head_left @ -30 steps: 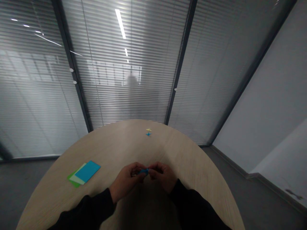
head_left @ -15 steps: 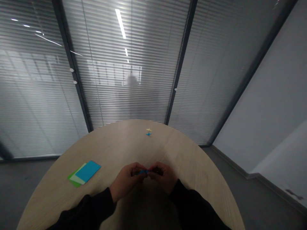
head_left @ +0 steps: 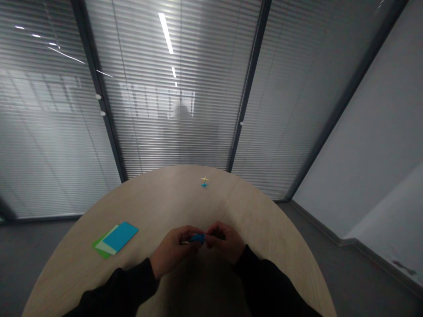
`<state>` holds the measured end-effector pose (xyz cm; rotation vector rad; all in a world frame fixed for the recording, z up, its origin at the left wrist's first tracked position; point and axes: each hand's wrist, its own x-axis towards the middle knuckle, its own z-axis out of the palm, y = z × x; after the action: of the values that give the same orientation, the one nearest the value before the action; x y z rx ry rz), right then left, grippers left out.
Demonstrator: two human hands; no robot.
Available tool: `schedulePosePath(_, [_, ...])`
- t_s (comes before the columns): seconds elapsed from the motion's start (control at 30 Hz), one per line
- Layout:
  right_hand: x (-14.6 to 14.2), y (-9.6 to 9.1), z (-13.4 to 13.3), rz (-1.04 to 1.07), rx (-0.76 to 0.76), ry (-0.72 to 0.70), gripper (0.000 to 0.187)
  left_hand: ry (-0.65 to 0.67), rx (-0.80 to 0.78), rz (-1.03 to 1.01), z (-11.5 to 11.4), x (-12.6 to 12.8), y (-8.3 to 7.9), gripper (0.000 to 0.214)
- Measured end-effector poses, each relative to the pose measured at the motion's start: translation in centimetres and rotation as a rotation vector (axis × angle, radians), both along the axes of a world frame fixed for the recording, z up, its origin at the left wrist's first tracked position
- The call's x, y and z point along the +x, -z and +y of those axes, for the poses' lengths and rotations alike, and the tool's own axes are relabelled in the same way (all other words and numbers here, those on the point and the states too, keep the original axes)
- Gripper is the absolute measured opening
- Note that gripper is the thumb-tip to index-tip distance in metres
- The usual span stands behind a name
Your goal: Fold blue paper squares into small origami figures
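Note:
A small folded blue paper piece (head_left: 198, 238) is pinched between both of my hands above the near middle of the wooden table (head_left: 158, 207). My left hand (head_left: 172, 250) has its fingers closed on the piece's left side. Fingers of my right hand (head_left: 224, 242) are closed on its right side. Most of the paper is hidden by my fingers. Dark sleeves cover both forearms.
A stack of blue, white and green paper sheets (head_left: 115, 238) lies on the table to the left. Two tiny folded paper figures, one yellow (head_left: 205, 178) and one blue (head_left: 204, 185), stand near the far edge. Glass walls with blinds surround the rounded table end.
My hands have shifted very slightly around the blue paper piece, which shows a little more between my fingers. Everything else on the table is unmoved.

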<state>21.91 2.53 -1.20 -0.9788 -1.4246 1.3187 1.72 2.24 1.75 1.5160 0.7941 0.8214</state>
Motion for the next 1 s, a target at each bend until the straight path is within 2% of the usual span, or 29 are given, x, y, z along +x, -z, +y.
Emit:
schedulePosePath(0.2, [-0.04,0.22,0.11,0.046,-0.030,-0.019,0.037,-0.015,-0.055,-0.046,0.23,-0.02,0.44,0.033])
schedulePosePath(0.37, [0.06,0.05,0.00,-0.004,-0.006,0.006,0.031,-0.045,-0.027,0.026,0.23,-0.01,0.28,0.025])
schedulePosePath(0.7, [0.14,0.38,-0.08,-0.097,0.085,0.019,0.018,-0.053,0.034,-0.011,0.29,0.05,0.91,0.032])
schedulePosePath(0.9, [0.12,0.56,-0.02,-0.097,0.064,0.010,0.026,-0.088,0.070,0.116,0.01,0.20,0.48,0.018])
schedulePosePath(1.0, [0.01,0.30,-0.03,-0.043,0.024,0.002,0.035,-0.091,0.092,0.111,-0.11,0.28,0.49,0.017])
